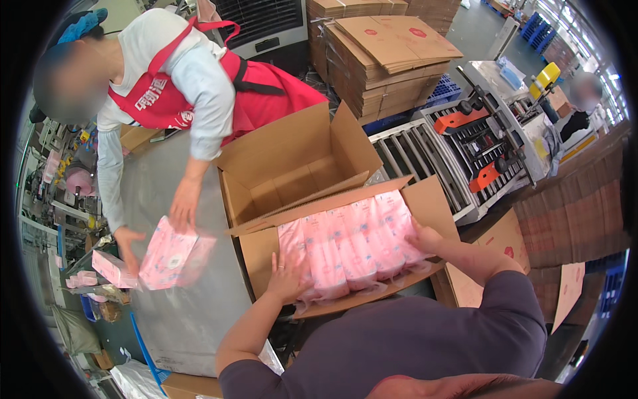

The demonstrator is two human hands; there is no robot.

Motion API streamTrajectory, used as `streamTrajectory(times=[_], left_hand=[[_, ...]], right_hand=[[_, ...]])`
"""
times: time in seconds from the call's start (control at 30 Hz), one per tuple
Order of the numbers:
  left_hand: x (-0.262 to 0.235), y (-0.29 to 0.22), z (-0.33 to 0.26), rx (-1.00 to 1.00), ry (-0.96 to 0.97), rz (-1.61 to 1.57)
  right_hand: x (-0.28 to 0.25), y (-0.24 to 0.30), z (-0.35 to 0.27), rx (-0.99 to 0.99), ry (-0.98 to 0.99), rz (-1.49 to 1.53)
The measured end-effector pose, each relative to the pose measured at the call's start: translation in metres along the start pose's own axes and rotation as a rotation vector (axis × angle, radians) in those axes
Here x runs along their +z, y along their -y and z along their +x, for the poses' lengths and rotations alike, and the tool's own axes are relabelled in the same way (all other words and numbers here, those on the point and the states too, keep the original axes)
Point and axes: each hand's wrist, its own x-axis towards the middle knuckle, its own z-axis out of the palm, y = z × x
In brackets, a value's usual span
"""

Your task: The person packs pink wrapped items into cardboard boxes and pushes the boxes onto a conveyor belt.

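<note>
A cardboard carton (pixel 252 259) stands in front of me, filled with a row of pink soft plastic packs (pixel 339 246). My left hand (pixel 288 276), a ring on one finger, lies on the left end of the row with its fingers spread. At the right end, my right hand (pixel 423 238) rests against the last pack, beside the carton's right flap. Its fingers look stretched out, though partly hidden. Clear wrapping sticks up along the packs' near edge.
An open carton (pixel 286 179) with bare inside stands beyond mine. Across the grey metal table (pixel 179 326), a co-worker in a red apron (pixel 159 100) handles pink packs (pixel 176 253). A roller conveyor (pixel 419 159) and stacked flat cartons (pixel 385 66) are behind; more flat cartons (pixel 571 206) stand right.
</note>
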Motion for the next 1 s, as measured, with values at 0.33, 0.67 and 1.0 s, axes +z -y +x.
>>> streamTrajectory(times=[0.33, 0.67, 1.0], left_hand=[[0.068, -0.001, 0.029, 0.492, 0.120, -0.008], [0.039, -0.010, 0.033, 0.428, 0.327, 0.099], [0.073, 0.066, -0.047, -0.660, -0.417, -0.542]], right_hand=[[0.059, 0.001, 0.050, -1.261, 0.134, -0.718], [0.091, 0.038, 0.060, -1.406, 0.066, -0.354], [-0.022, -0.005, 0.046, -0.371, -0.697, -0.136]])
